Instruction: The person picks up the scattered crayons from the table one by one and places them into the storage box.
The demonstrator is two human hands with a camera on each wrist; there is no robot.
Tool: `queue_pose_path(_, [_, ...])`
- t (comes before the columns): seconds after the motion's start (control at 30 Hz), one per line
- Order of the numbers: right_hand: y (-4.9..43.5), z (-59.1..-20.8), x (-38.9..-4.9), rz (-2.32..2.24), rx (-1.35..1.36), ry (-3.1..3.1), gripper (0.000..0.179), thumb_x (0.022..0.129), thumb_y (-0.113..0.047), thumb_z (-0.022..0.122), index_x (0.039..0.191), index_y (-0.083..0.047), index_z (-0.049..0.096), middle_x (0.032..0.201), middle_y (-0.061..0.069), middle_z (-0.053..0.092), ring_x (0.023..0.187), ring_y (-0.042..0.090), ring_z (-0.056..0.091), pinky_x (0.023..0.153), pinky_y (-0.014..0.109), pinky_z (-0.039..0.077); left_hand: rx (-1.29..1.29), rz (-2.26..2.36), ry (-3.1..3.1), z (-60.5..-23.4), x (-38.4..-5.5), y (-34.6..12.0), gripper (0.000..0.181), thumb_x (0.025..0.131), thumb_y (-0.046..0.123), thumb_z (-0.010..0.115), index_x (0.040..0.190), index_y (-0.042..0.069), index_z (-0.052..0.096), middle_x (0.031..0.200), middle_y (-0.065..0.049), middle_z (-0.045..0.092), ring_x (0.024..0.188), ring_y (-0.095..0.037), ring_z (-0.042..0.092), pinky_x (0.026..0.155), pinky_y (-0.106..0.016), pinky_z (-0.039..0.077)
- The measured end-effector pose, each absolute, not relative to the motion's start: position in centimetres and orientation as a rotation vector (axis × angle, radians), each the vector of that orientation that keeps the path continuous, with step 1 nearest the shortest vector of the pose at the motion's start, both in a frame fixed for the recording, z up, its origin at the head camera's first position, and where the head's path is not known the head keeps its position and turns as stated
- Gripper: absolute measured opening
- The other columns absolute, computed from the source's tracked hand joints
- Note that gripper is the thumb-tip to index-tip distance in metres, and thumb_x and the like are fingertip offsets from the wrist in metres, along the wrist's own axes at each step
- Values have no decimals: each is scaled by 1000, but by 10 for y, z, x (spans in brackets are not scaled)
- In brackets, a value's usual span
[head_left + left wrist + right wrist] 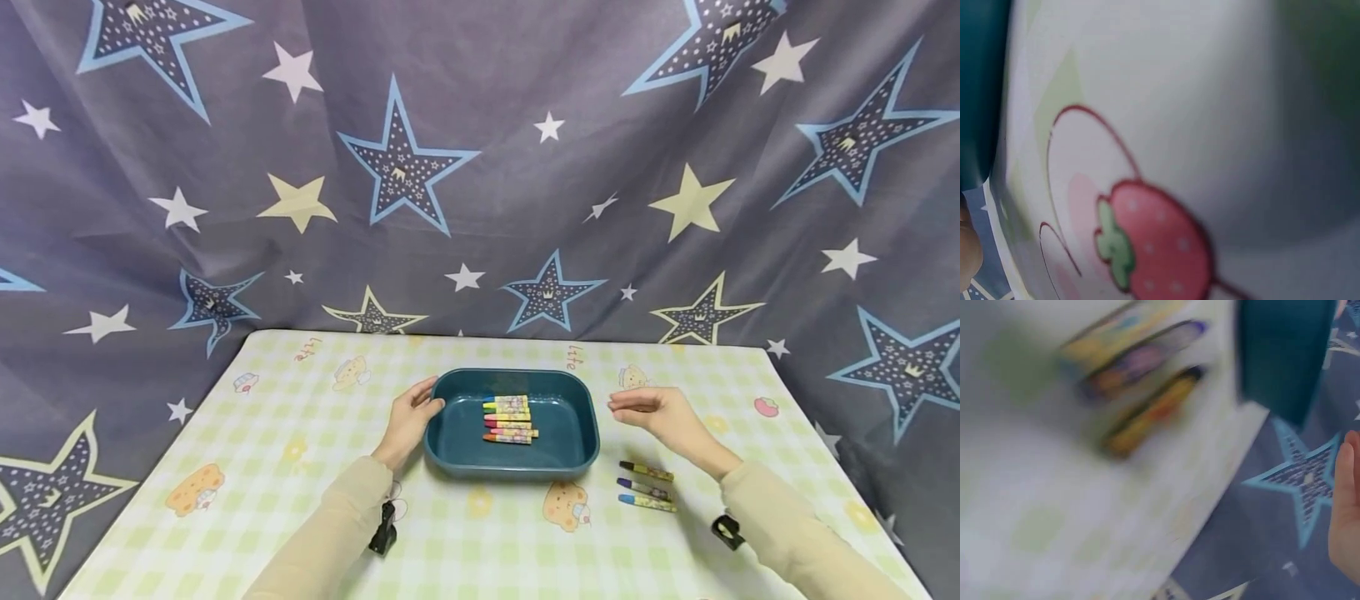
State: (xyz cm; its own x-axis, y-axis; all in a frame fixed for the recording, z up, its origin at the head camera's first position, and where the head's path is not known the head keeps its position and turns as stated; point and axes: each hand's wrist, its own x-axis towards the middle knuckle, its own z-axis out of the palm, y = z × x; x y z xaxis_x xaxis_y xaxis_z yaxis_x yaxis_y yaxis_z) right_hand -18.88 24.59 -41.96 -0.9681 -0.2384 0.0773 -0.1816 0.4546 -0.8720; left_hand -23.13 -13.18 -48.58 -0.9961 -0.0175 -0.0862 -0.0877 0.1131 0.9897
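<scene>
A dark teal plastic tray (513,472) sits mid-table in the head view. Several crayons in printed wrappers (510,420) lie side by side in it, with yellow, green, pink, red and orange tips to the left. My left hand (408,421) holds the tray's left end, thumb at the rim; only a bit of a finger (969,250) enters the left wrist view. Beyond the tray's right end hovers my right hand (660,417), fingers together and fairly straight, holding nothing. Below it lie a black crayon (647,472), a purple-blue crayon (645,490) and a light blue crayon (647,503).
A green-checked tablecloth (300,517) with cartoon prints covers the table. Behind it hangs a grey curtain (480,50) patterned with stars. Dark devices are strapped at both wrists, the left one (383,529) and the right one (727,531).
</scene>
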Motion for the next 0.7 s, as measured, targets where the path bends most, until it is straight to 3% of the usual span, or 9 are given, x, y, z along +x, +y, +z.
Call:
queue_pose_path(0.17, [277, -436, -182, -1563, -319, 2657, 33, 80, -9, 68, 108, 9, 63, 103, 23, 66, 82, -2, 64, 74, 15, 53, -116, 2056, 2311, -481, -233, -133, 47, 87, 6, 58, 133, 3, 47, 134, -21, 47, 127, -33, 42, 105, -41, 38])
queue_pose_path(0.4, [302, -472, -171, -1659, -229, 2546, 37, 78, -1, 67, 109, 16, 58, 103, 28, 64, 81, 5, 67, 74, 17, 54, -82, 2053, 2354, -491, -236, -131, 47, 87, 9, 58, 133, 7, 48, 133, -19, 48, 126, -31, 43, 105, -39, 39])
queue_pose_path(0.7, [305, -496, -164, -1586, -231, 2507, 38, 76, -5, 70, 107, 14, 60, 100, 26, 65, 80, 5, 67, 71, 17, 55, -88, 2045, 2357, -490, -229, -133, 48, 86, 9, 58, 133, 6, 47, 133, -20, 48, 126, -32, 43, 105, -40, 39])
